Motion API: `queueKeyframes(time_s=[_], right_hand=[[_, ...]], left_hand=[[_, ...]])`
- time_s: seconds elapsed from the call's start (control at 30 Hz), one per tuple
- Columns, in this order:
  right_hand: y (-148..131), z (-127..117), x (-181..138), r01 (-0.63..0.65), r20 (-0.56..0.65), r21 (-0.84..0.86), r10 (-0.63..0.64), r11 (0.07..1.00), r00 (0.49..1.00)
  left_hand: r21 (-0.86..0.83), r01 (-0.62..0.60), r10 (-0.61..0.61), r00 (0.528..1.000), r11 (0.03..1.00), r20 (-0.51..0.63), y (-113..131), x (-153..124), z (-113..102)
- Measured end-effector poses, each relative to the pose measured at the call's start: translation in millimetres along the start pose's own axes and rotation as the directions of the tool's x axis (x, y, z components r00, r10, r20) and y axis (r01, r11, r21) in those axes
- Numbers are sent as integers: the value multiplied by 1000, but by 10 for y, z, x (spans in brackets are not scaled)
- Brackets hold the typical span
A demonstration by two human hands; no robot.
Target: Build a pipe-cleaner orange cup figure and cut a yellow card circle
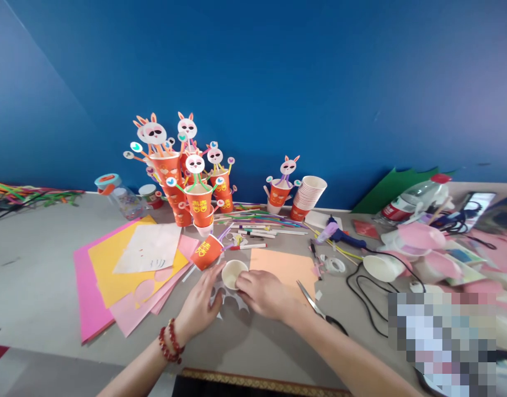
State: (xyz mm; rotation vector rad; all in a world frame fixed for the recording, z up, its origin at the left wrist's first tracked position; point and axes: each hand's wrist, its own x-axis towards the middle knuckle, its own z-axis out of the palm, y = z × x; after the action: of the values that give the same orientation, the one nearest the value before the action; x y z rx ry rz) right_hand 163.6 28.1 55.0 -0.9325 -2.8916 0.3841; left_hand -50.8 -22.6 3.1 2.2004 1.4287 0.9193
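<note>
My left hand [201,303], with a red bead bracelet at the wrist, lies with fingers stretched toward a small white paper cup [234,273] standing on a white cut-out paper piece [230,300] on the grey table. My right hand [263,293] is curled over the cup's right side and the paper, fingers pressed together at the cup's base. An orange paper cup [206,252] lies on its side just left of the white cup. A peach paper sheet [284,264] lies just behind my right hand.
Scissors [315,306] lie to the right of my right wrist. A glue gun [340,234] with a black cord, a tape roll [335,266], markers and a cup stack [309,196] sit behind. Orange bunny cups [197,193] cluster at the back. Pink and yellow sheets [124,270] lie left.
</note>
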Motion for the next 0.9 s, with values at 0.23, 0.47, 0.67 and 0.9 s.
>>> queueKeyframes(time_s=[0.23,0.47,0.67,0.9], right_hand=[[-10,58,25,7,52,-24,-6,1000,999],[-32,98,28,22,86,-50,-18,998,996],[-39,99,19,17,103,-61,-11,998,995],[-49,61,23,26,110,-67,-19,997,994]], left_hand=[[-54,29,-29,1000,998,-3,-138,-72,83],[-37,29,-29,1000,999,10,-215,-112,164],[5,2,-2,1000,1000,28,-240,-133,195],[-48,27,-24,999,998,46,-228,-131,186]])
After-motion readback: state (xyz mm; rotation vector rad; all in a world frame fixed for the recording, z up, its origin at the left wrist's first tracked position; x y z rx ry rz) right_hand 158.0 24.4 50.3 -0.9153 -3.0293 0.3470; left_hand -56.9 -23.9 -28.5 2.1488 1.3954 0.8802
